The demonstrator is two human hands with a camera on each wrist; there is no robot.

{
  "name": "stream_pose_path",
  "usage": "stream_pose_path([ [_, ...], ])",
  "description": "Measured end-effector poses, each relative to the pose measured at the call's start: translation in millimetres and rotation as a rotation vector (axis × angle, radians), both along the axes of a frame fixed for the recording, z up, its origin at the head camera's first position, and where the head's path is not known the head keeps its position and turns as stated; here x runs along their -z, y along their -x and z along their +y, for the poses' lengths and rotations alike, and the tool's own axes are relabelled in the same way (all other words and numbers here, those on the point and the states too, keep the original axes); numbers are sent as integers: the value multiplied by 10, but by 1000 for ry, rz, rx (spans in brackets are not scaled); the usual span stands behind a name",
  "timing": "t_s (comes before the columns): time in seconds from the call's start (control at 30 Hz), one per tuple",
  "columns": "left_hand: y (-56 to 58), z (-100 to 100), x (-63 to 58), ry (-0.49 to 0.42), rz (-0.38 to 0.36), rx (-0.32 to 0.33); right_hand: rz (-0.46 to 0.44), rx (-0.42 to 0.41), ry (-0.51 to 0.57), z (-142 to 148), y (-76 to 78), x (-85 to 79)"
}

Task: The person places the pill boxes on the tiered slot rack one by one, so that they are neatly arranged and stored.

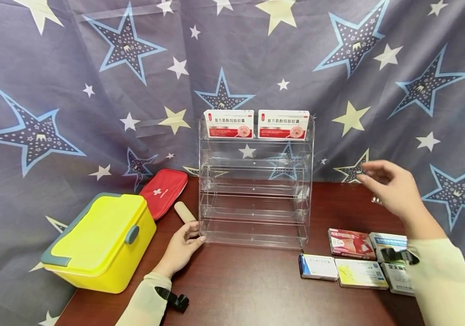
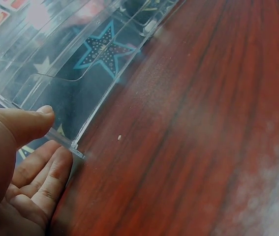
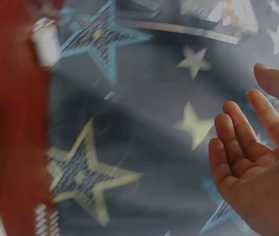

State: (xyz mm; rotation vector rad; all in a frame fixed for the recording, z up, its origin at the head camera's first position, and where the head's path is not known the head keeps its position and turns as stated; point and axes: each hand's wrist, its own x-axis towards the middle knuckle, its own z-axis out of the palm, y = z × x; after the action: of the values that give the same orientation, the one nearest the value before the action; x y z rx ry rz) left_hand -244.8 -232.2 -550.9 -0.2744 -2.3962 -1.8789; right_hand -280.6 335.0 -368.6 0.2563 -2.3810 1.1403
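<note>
A clear acrylic tiered display rack stands upright on the table. Two white-and-red medicine boxes, a left one and a right one, sit side by side on its top tier. At the rack's lower left corner, my left hand holds the side panel, thumb on one face and fingers on the other. My right hand is raised in the air to the right of the rack, fingers slightly bent and holding nothing; the right wrist view shows its bare palm.
Several medicine boxes lie flat at the right, among them a red one, a yellow-and-white one and a blue-and-white one. A yellow lidded case, a red first-aid pouch and a beige rounded object are at the left. A star-patterned curtain hangs behind.
</note>
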Motion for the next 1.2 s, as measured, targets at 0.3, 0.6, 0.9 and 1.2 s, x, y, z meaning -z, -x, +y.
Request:
stream_pose_path([
  [0.3, 11, -5, -9, 10, -4, -2, -243, 84, -117, 827, -478, 647],
  [0.6, 5, -7, -15, 6, -2, 6, -392, 142, -180, 1353, -737, 1215],
  [0.9, -2, -9, -7, 4, -3, -5, -480, 142, -174, 1502, -829, 1388],
  [1.2, -2, -4, -24, -4, -6, 4, -486, 146, -207, 1600, -818, 1529],
])
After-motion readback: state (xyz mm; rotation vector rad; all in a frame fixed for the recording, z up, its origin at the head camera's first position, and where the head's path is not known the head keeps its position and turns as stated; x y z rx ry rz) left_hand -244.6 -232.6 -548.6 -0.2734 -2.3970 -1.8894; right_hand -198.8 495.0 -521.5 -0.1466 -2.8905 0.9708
